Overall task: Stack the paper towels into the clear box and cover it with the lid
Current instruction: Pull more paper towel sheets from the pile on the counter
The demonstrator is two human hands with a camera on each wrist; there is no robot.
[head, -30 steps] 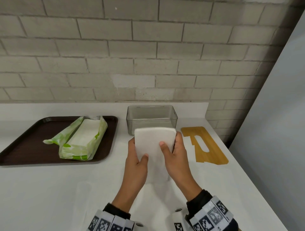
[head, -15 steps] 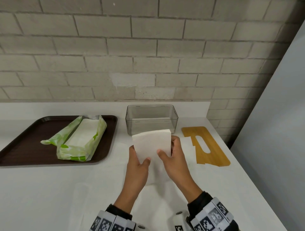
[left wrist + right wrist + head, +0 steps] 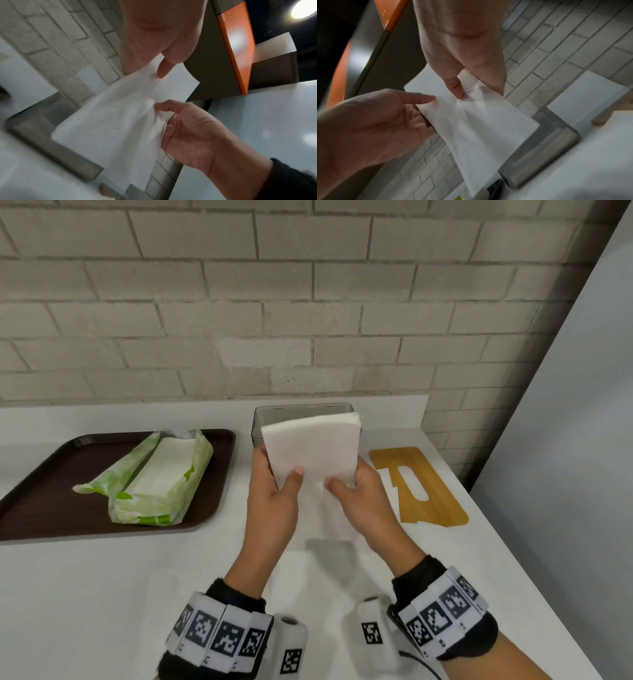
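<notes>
Both hands hold a stack of white paper towels (image 3: 311, 450) upright in front of the clear box (image 3: 301, 409), hiding most of its front wall. My left hand (image 3: 279, 465) pinches the stack's lower left, thumb on the near face. My right hand (image 3: 344, 479) pinches the lower right, where a loose sheet hangs down. The left wrist view shows the embossed towels (image 3: 120, 115) between my left hand (image 3: 159, 70) and right hand (image 3: 164, 112). In the right wrist view the towels (image 3: 479, 121) hang above the box's corner (image 3: 547, 142). The wooden lid (image 3: 418, 487) lies flat to the right of the box.
A dark brown tray (image 3: 41, 508) at the left carries an opened green-and-white package (image 3: 154, 484) holding more towels. A brick wall stands close behind the box. The white counter ends just right of the lid, beside a grey panel (image 3: 565, 440).
Both hands have carried the towel stack forward and up, from the counter in front of the box to overlapping the box's front.
</notes>
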